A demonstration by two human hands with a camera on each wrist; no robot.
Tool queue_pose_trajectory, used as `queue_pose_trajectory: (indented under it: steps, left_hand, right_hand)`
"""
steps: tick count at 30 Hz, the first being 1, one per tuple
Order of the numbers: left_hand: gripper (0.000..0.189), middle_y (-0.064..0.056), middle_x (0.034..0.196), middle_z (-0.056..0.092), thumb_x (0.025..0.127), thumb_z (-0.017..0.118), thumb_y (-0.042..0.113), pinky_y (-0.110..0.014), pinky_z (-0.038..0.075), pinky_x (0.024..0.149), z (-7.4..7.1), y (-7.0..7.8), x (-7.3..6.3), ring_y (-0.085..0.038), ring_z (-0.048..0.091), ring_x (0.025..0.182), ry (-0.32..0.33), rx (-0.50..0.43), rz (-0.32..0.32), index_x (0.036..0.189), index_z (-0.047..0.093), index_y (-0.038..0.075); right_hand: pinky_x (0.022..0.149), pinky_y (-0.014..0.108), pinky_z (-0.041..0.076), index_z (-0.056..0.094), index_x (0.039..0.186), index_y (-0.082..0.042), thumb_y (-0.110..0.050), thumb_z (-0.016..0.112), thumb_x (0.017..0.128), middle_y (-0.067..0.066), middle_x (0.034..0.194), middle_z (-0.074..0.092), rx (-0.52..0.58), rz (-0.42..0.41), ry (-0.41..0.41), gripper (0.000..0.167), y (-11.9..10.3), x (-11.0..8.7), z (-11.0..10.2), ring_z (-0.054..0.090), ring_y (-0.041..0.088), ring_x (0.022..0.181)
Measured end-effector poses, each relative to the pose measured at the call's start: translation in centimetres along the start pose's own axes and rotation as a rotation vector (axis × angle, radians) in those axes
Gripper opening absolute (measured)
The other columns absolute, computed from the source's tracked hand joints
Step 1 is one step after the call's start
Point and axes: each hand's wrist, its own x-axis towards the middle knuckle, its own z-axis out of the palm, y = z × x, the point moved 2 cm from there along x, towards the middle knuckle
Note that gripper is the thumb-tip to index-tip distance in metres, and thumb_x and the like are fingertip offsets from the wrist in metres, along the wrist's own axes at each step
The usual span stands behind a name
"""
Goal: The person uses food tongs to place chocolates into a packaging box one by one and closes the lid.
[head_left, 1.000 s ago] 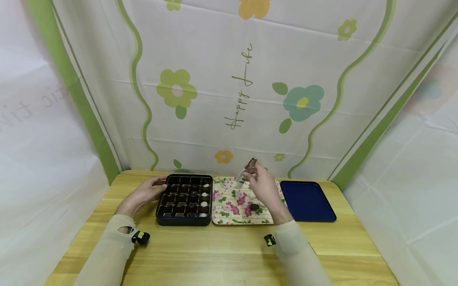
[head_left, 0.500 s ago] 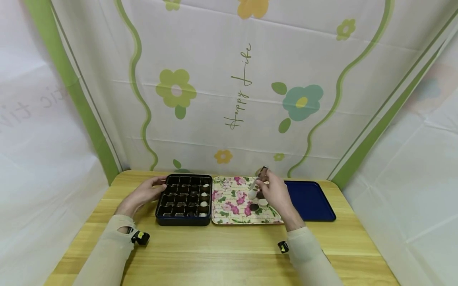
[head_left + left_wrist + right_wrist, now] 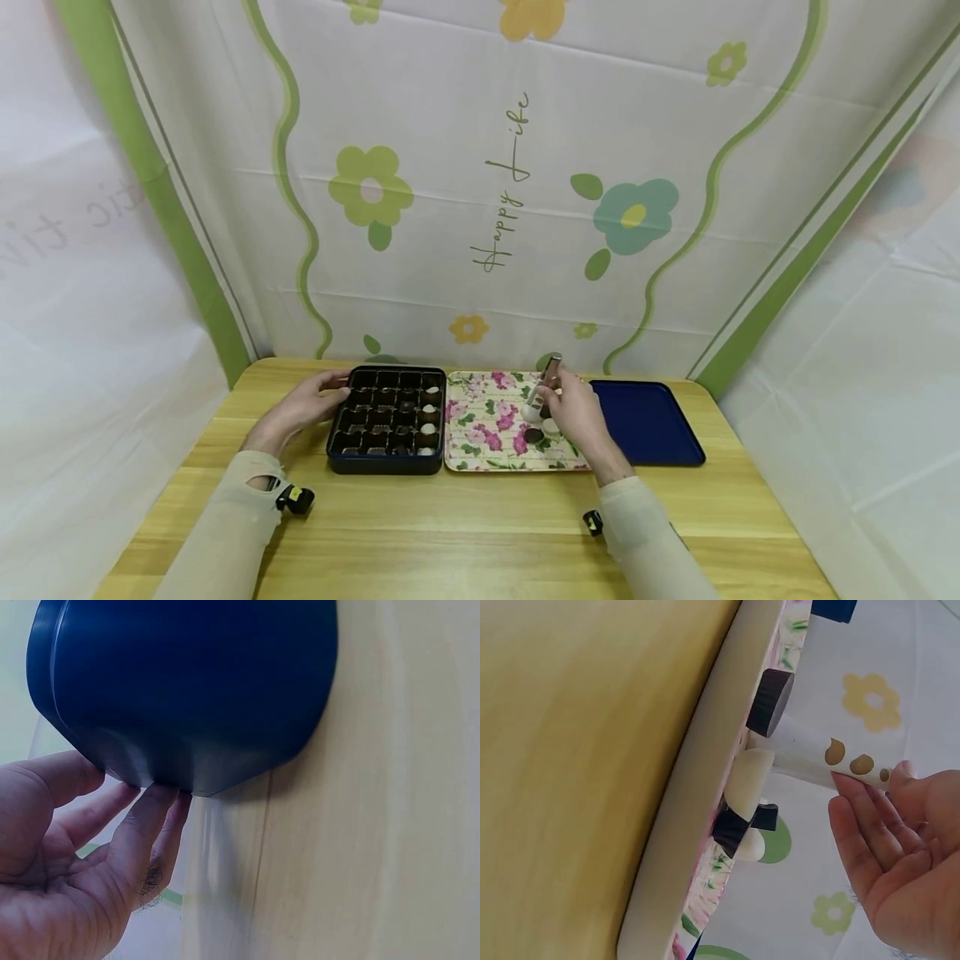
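Note:
My right hand (image 3: 581,414) pinches a pair of tongs (image 3: 544,383), tilted down with the tips right at a white round chocolate (image 3: 530,413) on the floral tray (image 3: 472,421). A dark chocolate (image 3: 533,436) and another white chocolate (image 3: 551,426) sit close by. In the right wrist view, the tongs (image 3: 802,754) show brown spots on a pale side and pass behind a dark chocolate (image 3: 770,703). My left hand (image 3: 311,406) rests its fingertips against the side of a dark blue box (image 3: 386,465). That box has a divided insert, with white-topped and dark pieces in some compartments.
Right of the tray lies a flat blue lid (image 3: 648,421), partly behind my right hand. Box, tray and lid stand in a row on the wooden table (image 3: 450,533). A flowered curtain (image 3: 450,225) hangs right behind the table's far edge.
My right hand has moved right across the tray with the tongs, then lowered their tips to a white chocolate. The left hand and the box have stayed put.

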Motion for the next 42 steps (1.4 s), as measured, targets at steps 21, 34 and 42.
queue_pose_trajectory:
  steps: [21,34,42]
  left_hand:
    - [0.059,-0.047,0.173,0.044,0.127,0.049,0.012,-0.064,0.062,0.123,-0.1,-0.3,0.1,-0.065,0.053,0.158,0.000,0.014,0.005,0.177,0.033,-0.015]
    - [0.060,-0.047,0.172,0.045,0.127,0.050,0.012,-0.063,0.062,0.124,-0.1,-0.1,0.0,-0.064,0.054,0.158,0.000,0.004,0.002,0.178,0.032,-0.014]
    - [0.060,-0.046,0.171,0.047,0.127,0.051,0.012,-0.063,0.063,0.123,0.0,-0.2,0.0,-0.064,0.055,0.156,0.004,0.010,0.007,0.177,0.033,-0.015]
  right_hand:
    - [0.048,0.027,0.043,0.073,0.124,-0.011,-0.022,0.072,0.118,0.014,0.118,0.086,0.022,-0.094,0.039,0.012,-3.7,-0.4,0.2,0.075,0.021,0.064]
    - [0.044,0.021,0.040,0.078,0.120,-0.009,-0.017,0.075,0.115,0.012,0.117,0.089,0.092,-0.207,-0.018,0.010,-11.1,-1.5,2.3,0.052,0.009,0.053]
    - [0.056,0.022,0.050,0.078,0.117,-0.013,-0.020,0.075,0.116,0.009,0.115,0.090,0.079,-0.336,-0.055,0.007,-14.9,-2.6,4.2,0.069,0.011,0.066]
